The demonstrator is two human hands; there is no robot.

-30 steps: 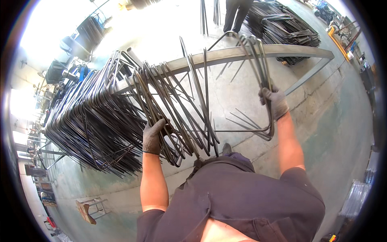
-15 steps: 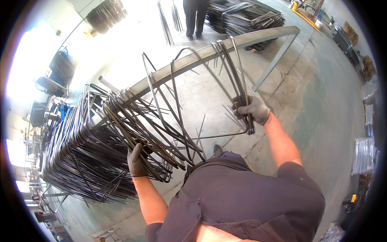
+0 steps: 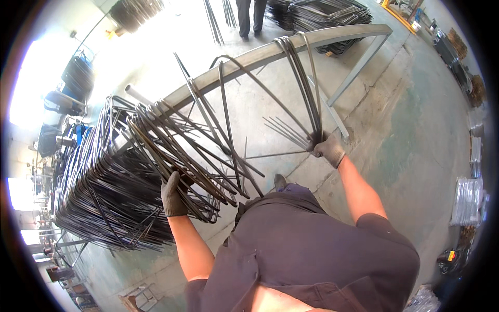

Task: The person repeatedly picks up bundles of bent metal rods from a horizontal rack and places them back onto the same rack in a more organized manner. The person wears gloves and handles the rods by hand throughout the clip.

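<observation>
Bent dark metal rods hang over a long grey metal rail [image 3: 345, 32]. In a grey glove, my right hand [image 3: 329, 150] is closed round the lower part of a few rods [image 3: 307, 91] toward the rail's right end. My left hand [image 3: 173, 196], gloved too, has its fingers wrapped round the outer rods [image 3: 189, 174] of the crowded bundle on the left; which ones exactly is partly hidden. Between the hands, a few loose rods [image 3: 224, 109] hang crossed and tilted from the rail.
A dense mass of bent rods [image 3: 104, 192] fills the rail's left part. The rail's slanted leg [image 3: 358, 67] stands at the right. Farther back are a person's legs [image 3: 251, 20] and a stack of metal frames [image 3: 332, 20]. Bundled goods [image 3: 468, 202] line the right side.
My right hand has moved down slightly along its rods, whose lower ends have swung. The left hand keeps its grip and sits slightly higher in view.
</observation>
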